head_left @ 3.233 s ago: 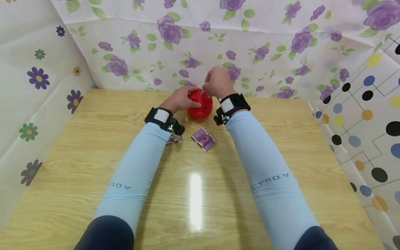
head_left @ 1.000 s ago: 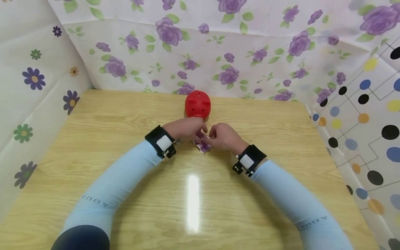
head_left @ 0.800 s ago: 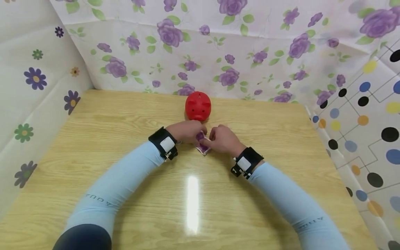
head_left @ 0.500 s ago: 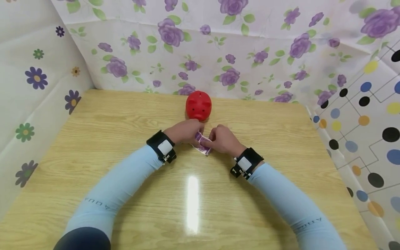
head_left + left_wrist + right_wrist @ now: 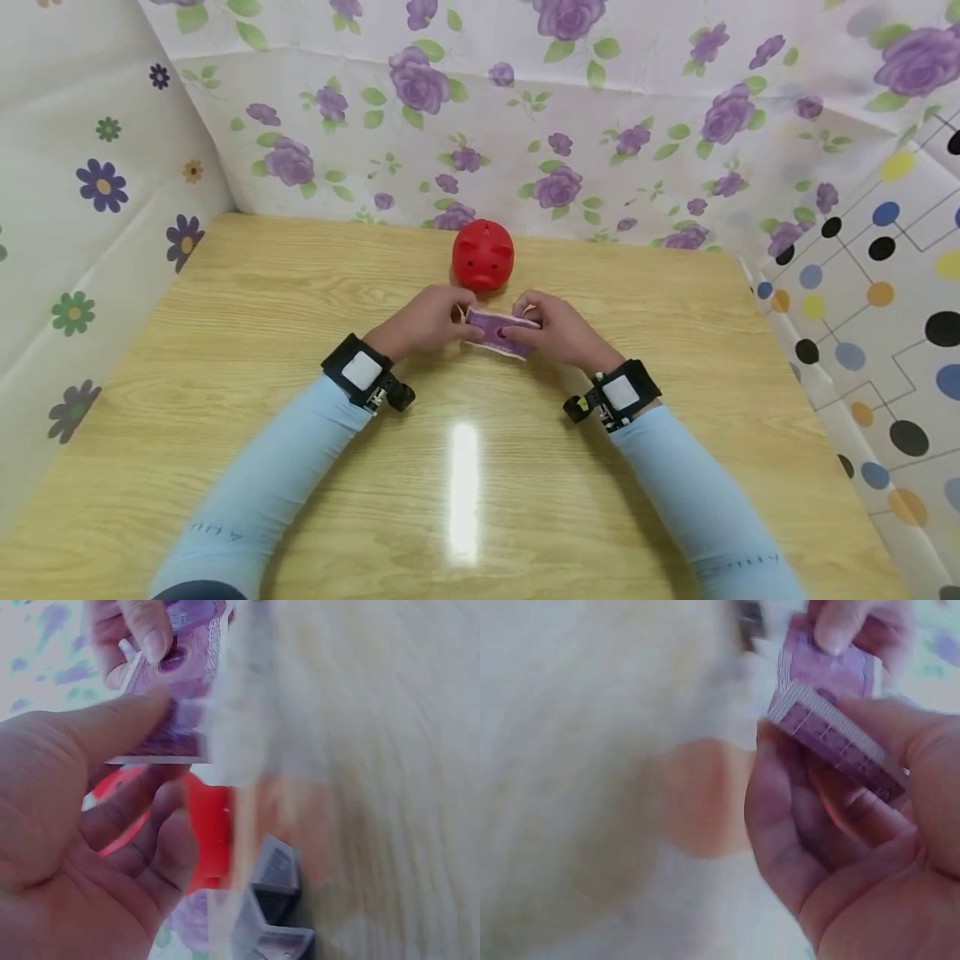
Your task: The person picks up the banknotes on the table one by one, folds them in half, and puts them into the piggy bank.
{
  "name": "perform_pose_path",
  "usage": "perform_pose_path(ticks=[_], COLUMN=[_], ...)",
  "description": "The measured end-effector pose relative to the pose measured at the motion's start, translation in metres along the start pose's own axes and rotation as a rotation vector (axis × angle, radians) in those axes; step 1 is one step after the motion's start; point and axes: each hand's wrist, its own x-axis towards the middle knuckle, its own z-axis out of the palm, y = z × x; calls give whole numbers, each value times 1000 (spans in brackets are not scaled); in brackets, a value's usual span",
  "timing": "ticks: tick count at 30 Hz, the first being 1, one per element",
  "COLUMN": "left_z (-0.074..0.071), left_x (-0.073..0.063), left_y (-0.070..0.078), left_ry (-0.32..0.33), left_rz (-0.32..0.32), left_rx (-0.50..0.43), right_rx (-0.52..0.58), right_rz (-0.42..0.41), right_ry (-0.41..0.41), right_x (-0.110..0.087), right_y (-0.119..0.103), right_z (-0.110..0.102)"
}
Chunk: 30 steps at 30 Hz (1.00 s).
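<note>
A purple banknote with white edges is stretched between both hands, in front of the red piggy bank. Its left end is pinched between thumb and fingers of my left hand. My right hand grips the other end, its thumb lying on the face of the note. Seen from the right wrist, the banknote has a crease, and its near end stands bent up. The piggy bank faces me, its slot on top, touched by neither hand.
A greyish zigzag-folded banknote lies on the table in the left wrist view; the head view does not show it. The wooden table ends at a flowered cloth behind the piggy bank.
Both hands have left the piggy bank, where the right hand held something small and bluish at the slot. They have taken the purple banknote from the table and spread it out flatter.
</note>
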Motion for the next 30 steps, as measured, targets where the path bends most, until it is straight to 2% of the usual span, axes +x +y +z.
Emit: perform_pose_path(ticks=[5,10,14,17,21,24,30], left_z=[-11,-25,-38,-48,-58,-62,-62], left_x=[-10,-24,-35,-44,-59,-69,-80], left_y=[9,19,36,53,74,84,93], left_ry=[75,126,213,281,332,350,363], left_rz=[-48,-89,-79,-46,12,57,102], left_rx=[-261,-418,-446,-459,-463,-449,-452], right_rx=[90,127,233,332,423,450,396], right_rz=[-43,-41,-66,-112,-174,-214,-248], right_ry=[75,207,294,340,365,350,315], right_x=[-10,-24,-37,-49,-65,-77,-95], right_y=[-11,-31,-47,-58,-70,-78,-89], right_z=[-17,-28,-35,-41,-48,-52,-55])
